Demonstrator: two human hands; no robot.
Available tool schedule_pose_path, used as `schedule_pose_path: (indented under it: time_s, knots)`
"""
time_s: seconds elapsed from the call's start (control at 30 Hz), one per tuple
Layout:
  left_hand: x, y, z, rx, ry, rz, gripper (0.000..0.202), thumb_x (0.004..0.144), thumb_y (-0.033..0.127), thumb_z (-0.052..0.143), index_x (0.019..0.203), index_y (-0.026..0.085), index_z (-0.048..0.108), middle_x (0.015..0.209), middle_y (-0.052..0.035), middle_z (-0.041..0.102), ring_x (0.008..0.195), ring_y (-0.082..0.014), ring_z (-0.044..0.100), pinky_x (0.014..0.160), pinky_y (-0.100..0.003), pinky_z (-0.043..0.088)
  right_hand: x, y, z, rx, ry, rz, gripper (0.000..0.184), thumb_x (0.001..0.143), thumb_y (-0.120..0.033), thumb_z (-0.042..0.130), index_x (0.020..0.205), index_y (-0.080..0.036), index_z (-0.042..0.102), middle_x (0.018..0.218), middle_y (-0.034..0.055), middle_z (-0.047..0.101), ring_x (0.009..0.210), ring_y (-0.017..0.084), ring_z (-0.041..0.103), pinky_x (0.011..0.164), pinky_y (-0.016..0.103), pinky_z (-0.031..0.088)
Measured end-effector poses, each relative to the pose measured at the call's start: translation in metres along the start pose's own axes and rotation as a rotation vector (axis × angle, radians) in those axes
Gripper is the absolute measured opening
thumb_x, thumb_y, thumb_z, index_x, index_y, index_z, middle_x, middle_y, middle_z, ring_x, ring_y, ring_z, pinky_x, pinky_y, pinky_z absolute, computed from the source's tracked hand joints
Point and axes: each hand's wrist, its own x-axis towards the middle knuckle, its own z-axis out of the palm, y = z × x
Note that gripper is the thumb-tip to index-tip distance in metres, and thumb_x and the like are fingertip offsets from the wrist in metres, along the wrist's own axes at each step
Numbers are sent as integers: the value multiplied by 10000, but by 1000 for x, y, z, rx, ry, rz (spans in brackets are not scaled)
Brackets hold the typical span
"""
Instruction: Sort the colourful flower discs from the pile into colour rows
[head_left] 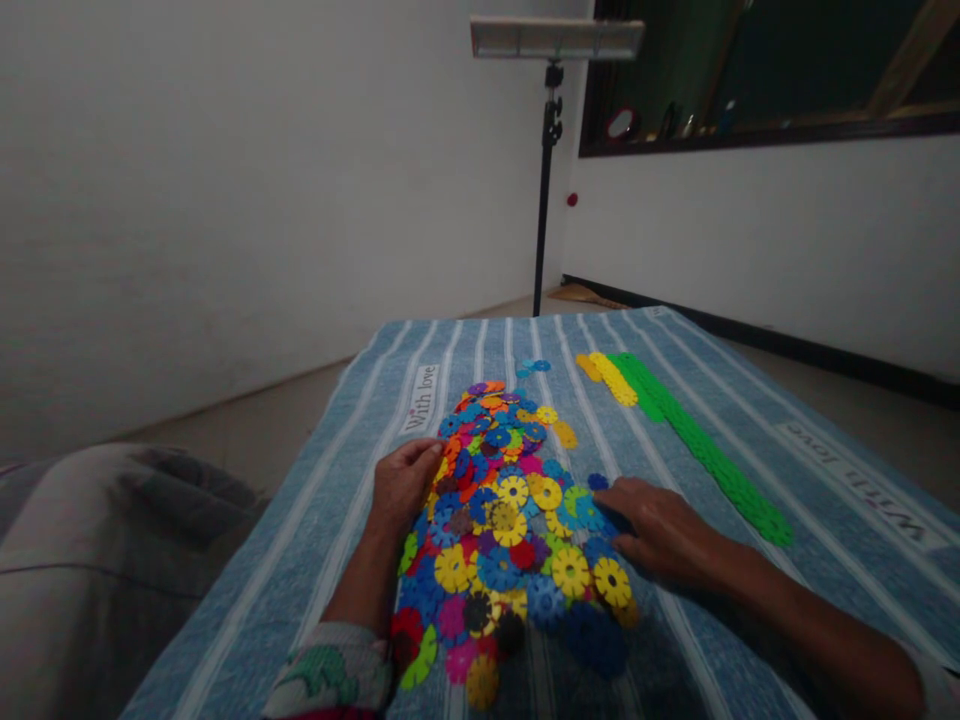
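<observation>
A heap of flat, flower-shaped plastic discs (499, 510) in many colours lies on a blue striped cloth (300, 560). My left hand (403, 485) rests at the heap's left edge, its fingers curled against the discs. On the heap's right side lies my right hand (660, 530), its fingers stretched forward and touching blue discs. Farther back, a long row of green discs (705, 450) runs diagonally, with a shorter row of yellow discs (611, 378) beside it. Two or three blue discs (534, 367) lie apart behind the heap.
A light stand (546, 190) with a flat lamp panel stands beyond the cloth's far edge. White walls enclose the corner, with a dark window at the upper right. A grey fabric bundle (90, 560) lies to the left.
</observation>
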Motion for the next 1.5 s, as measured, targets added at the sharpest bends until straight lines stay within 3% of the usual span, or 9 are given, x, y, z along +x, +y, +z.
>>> schedule_pose_path:
  time_s: [0.17,0.33,0.47,0.67,0.93,1.1,1.33,1.5]
  knots:
    - [1,1,0,-5,3,23,355,548,469,688,746,182,754,727,-30,755,726,-217,663,655,-286,517,2,-6,8,-9,57,8,381,766,-132,536,1131,-183,634,1072,111,643,991,251,567,843,337,415]
    - [1,2,-2,-17,-3,22,364,537,476,687,737,179,753,723,-33,753,736,-225,659,660,-296,513,5,-4,4,10,3,26,379,740,-126,531,1101,-177,633,1058,110,653,997,254,569,850,336,406]
    - [1,0,-2,-30,-11,26,362,546,473,689,744,178,757,718,-32,750,735,-221,659,679,-299,510,5,3,-13,-10,-34,58,523,689,-103,534,1204,-158,604,1126,137,651,1053,282,565,873,356,395]
    - [0,-1,0,-49,-9,9,338,554,454,693,738,177,754,717,-31,752,728,-219,662,691,-303,516,15,-2,-46,85,-258,-48,334,646,-172,600,974,-203,654,904,40,673,812,202,593,668,267,374]
    - [0,0,-2,-11,-17,25,324,565,448,665,730,182,751,720,-31,756,739,-229,674,692,-302,518,40,5,-61,7,-109,-55,445,650,-165,608,1090,-191,672,1002,77,695,865,219,615,722,279,396]
    - [1,-1,-2,6,-19,41,341,584,465,657,746,181,754,751,-35,760,773,-235,678,723,-308,516,86,20,-59,101,38,-11,449,666,-181,659,1114,-168,682,949,63,705,819,195,628,689,255,420]
    - [3,-5,-4,0,-16,23,356,585,469,673,758,168,756,735,-37,752,729,-226,671,703,-314,511,190,65,-56,95,280,150,447,705,-182,708,1152,-172,685,993,68,724,863,196,659,714,239,465]
    - [2,-3,-5,-24,-15,16,322,583,437,666,746,175,760,746,-40,762,745,-229,682,711,-310,518,252,78,-48,44,339,207,441,739,-196,677,1179,-201,675,1031,60,734,920,218,664,752,259,481]
